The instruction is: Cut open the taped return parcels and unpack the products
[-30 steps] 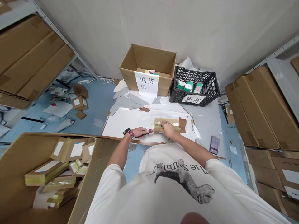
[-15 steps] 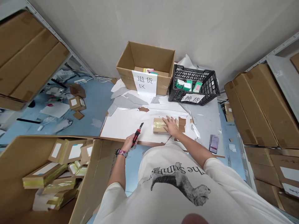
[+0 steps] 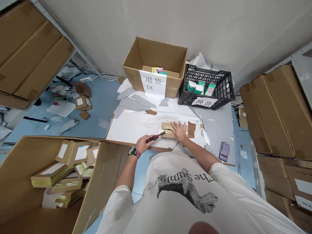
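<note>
My left hand [image 3: 143, 144] is wrapped round a red and black box cutter [image 3: 153, 138]. Its blade end reaches the left side of a small brown cardboard box [image 3: 168, 134] with shiny yellowish tape on it; whether the blade is in the tape is too small to tell. Spread over the top of this box lies my right hand [image 3: 179, 131], fingers apart, pressing it against the white-covered table [image 3: 131, 130]. Part of the box is hidden beneath that hand.
Behind stand an open carton [image 3: 156, 53] with a paper sign and a black plastic crate [image 3: 207, 84] holding green boxes. A phone [image 3: 224, 151] lies at right. A large carton [image 3: 97, 185] of taped parcels is at left. Torn grey wrapping [image 3: 134, 103] lies on the table.
My left hand has moved right and up with the box cutter, bringing the blade from the table's front edge to the box. My right hand stays on the box.
</note>
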Tool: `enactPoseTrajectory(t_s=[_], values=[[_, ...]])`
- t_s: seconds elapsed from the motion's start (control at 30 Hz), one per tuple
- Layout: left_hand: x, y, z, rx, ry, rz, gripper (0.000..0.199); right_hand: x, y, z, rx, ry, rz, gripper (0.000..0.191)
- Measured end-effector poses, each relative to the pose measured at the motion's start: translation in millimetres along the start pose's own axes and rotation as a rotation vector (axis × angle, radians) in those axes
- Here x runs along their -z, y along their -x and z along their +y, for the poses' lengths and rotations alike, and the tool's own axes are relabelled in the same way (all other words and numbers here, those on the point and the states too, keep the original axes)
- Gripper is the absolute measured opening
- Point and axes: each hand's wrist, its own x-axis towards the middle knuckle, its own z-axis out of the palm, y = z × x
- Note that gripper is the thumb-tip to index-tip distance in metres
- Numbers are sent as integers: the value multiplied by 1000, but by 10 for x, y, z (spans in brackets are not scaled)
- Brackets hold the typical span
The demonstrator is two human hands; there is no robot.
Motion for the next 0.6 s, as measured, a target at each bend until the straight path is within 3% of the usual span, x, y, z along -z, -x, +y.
enactPoseTrajectory(t_s=[0.27, 0.6], values=[[-73, -176, 119, 8, -257, 21, 54, -36, -43, -5, 0, -2, -9, 67], [114, -327, 42, -57, -423, -33, 53, -93, -37, 1, -5, -33, -22, 71]])
